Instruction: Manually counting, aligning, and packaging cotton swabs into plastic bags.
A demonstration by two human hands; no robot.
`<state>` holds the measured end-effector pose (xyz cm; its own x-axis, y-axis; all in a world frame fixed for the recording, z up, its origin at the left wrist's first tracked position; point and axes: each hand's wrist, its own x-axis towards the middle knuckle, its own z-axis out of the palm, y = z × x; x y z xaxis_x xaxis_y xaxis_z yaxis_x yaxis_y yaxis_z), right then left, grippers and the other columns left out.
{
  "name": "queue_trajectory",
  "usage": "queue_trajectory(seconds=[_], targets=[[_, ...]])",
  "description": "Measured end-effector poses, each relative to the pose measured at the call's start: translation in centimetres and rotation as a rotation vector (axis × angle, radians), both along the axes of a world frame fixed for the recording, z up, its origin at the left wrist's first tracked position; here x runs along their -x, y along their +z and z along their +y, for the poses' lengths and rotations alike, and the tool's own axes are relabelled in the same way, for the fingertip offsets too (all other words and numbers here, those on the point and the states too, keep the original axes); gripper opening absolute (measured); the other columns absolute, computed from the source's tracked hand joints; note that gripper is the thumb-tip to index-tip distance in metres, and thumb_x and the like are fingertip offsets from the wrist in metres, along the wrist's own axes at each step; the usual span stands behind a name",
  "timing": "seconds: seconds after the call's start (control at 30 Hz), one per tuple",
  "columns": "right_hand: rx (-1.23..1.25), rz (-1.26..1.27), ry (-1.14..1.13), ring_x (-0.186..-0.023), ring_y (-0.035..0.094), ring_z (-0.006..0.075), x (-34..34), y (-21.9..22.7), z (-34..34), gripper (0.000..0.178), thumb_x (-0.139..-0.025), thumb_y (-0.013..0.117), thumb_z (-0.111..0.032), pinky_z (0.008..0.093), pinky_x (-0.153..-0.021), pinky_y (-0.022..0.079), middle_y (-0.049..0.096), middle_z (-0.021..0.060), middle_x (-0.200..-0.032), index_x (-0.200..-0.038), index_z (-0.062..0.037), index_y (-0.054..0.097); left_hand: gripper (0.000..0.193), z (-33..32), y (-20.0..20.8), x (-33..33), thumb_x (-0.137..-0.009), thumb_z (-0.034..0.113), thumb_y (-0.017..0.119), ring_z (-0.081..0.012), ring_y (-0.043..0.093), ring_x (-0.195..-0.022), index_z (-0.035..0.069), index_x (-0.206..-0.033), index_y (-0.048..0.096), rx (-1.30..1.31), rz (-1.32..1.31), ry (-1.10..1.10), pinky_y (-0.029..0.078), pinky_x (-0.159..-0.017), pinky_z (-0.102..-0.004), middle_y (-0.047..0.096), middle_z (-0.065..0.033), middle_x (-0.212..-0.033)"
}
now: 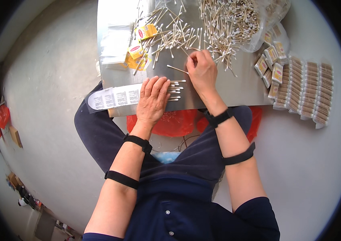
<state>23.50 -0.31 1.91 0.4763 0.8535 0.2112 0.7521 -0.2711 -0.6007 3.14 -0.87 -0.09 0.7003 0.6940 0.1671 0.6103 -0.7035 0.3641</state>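
Note:
My left hand (153, 96) lies palm down, fingers together, over the mouth of a clear plastic bag (116, 97) with a printed white panel, holding it against the metal-coloured tabletop. Several cotton swabs (174, 89) stick out to the right from under its fingers; its thumb is hidden. To the right and a little farther away, my right hand (202, 72) is closed in a pinch. A single cotton swab (177, 69) reaches left from beside its thumb, the other end hidden by the hand. Just beyond it lie loose cotton swabs (178, 38) in a scattered heap.
A big swab pile (230, 24) spills from a clear bag at the far right. Small yellow packs (145, 31) and a stack of clear bags (116, 42) lie far left. Rows of packed swabs (305, 90) and small boxes (273, 60) stand right. A red bag (170, 122) hangs below the table edge.

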Motion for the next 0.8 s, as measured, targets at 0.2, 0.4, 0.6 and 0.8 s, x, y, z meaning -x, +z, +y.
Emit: queue_trajectory(seconds=[0.2, 0.4, 0.6, 0.8], targets=[[0.067, 0.199, 0.09, -0.071, 0.064, 0.0251, 0.3, 2.0, -3.1, 0.016, -0.08, 0.073, -0.005, 0.0366, -0.063, 0.051, 0.06, 0.0066, -0.092, -0.093, -0.0065, 0.064, 0.052, 0.0, 0.3, 0.0, -0.091, 0.023, 0.063, -0.0237, 0.038, -0.137, 0.014, -0.14, 0.049, 0.002, -0.003, 0.008, 0.027, -0.12, -0.0438, 0.045, -0.0024, -0.142], [-0.008, 0.134, 0.222, -0.072, 0.064, 0.0164, 0.7, 1.0, -3.0, 0.016, -0.081, 0.074, -0.004, 0.0311, -0.062, 0.051, 0.062, 0.005, -0.092, -0.095, -0.0063, 0.066, 0.056, -0.1, 0.0, 0.0, -0.091, 0.023, 0.063, -0.0236, 0.036, -0.139, 0.014, -0.144, 0.046, 0.022, -0.005, 0.0, 0.024, -0.121, -0.0444, 0.043, -0.0016, -0.146], [-0.058, 0.077, 0.445, -0.083, 0.064, 0.0273, 2.1, 0.8, -2.1, 0.014, -0.082, 0.072, -0.008, 0.0375, -0.069, 0.052, 0.06, 0.0066, -0.09, -0.093, -0.008, 0.064, 0.063, 0.0, 0.3, -0.4, -0.088, 0.018, 0.065, -0.0257, 0.035, -0.141, 0.012, -0.146, 0.042, 0.001, -0.003, 0.016, 0.019, -0.122, -0.0509, 0.043, -0.0033, -0.148], [-0.035, 0.065, 0.07, -0.083, 0.065, 0.032, 3.1, 0.2, 2.4, 0.012, -0.084, 0.071, -0.013, 0.041, -0.068, 0.052, 0.06, 0.0096, -0.093, -0.092, -0.0082, 0.063, 0.058, -0.2, 0.2, -0.1, -0.089, 0.021, 0.065, -0.0239, 0.038, -0.138, 0.014, -0.143, 0.047, 0.002, -0.011, 0.017, 0.019, -0.122, -0.0495, 0.044, -0.0011, -0.146]])
